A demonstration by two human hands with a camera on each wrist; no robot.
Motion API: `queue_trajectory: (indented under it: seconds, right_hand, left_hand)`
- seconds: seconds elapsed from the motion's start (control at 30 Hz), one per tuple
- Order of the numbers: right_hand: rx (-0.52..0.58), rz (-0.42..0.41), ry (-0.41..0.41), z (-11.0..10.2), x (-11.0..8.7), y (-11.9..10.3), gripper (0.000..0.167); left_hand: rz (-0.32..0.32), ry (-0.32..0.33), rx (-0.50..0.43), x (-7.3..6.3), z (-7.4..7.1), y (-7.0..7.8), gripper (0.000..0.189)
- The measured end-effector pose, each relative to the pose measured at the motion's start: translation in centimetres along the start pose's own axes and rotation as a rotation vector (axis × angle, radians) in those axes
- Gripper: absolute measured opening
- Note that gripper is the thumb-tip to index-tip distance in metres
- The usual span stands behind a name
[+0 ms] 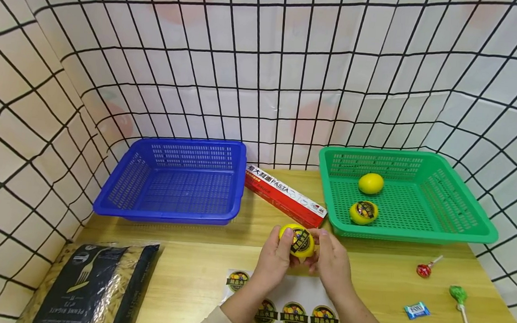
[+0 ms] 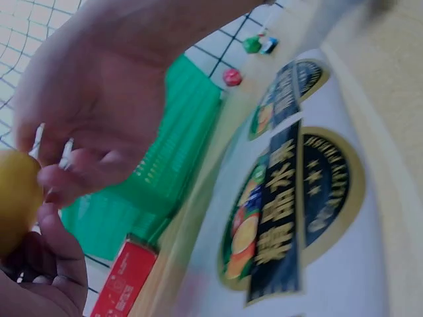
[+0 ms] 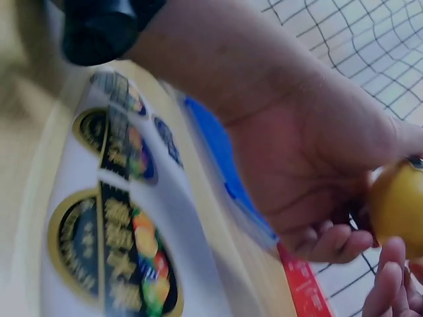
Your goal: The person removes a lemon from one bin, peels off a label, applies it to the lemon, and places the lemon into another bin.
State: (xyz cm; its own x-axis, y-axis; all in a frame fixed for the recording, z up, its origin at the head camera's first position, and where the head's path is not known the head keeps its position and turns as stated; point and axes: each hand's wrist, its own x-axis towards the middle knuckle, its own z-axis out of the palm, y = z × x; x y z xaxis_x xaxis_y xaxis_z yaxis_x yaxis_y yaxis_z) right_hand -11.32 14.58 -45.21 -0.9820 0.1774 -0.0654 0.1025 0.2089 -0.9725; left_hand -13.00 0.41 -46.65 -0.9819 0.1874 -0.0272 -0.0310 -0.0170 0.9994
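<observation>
Between both hands, above the table's middle, is a yellow lemon [image 1: 298, 239] with a round black-and-gold fruit sticker [image 1: 301, 240] on its upper face. My left hand [image 1: 271, 262] grips it from the left, thumb on top. The fingers of my right hand [image 1: 335, 267] curl against its right side. In the right wrist view, the left thumb and fingers hold the lemon [image 3: 400, 208]. Under the hands lies a white sheet of matching stickers [image 1: 287, 288], partly hidden by the forearms.
A green basket [image 1: 451, 235] at back right holds two lemons, one stickered [image 1: 364, 213], one plain [image 1: 371, 183]. A blue basket [image 1: 169, 214] stands back left, a red pasta box [image 1: 283, 196] between. Penne bag [image 1: 92, 285] front left; lollipops [image 1: 424, 270] and a blue-wrapped candy [image 1: 416, 310] right.
</observation>
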Motion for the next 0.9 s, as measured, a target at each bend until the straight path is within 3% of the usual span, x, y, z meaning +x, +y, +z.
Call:
queue_trajectory:
  seconds: [0.1, 0.23, 0.43, 0.63, 0.9]
  right_hand:
    - [0.027, -0.015, 0.070, -1.1, -0.2, 0.3, 0.047]
    - [0.018, 0.003, 0.238, -3.6, -0.3, 1.1, 0.042]
    - [0.031, 0.065, 0.452, -7.8, 1.0, 2.6, 0.063]
    - [0.074, 0.098, 0.523, -10.2, 2.4, 3.3, 0.070]
    - [0.087, 0.086, 0.543, -11.2, 2.9, 3.9, 0.071]
  left_hand:
    - [-0.029, 0.014, -0.026, 0.3, -0.4, 0.1, 0.038]
    - [-0.063, 0.015, -0.047, 0.6, -0.6, 0.2, 0.040]
    - [-0.100, -0.008, -0.034, 0.8, -0.8, 0.2, 0.039]
    - [-0.131, -0.044, -0.103, 1.2, -1.1, 0.4, 0.041]
    - [-0.125, -0.103, -0.236, 2.3, -1.1, 1.7, 0.049]
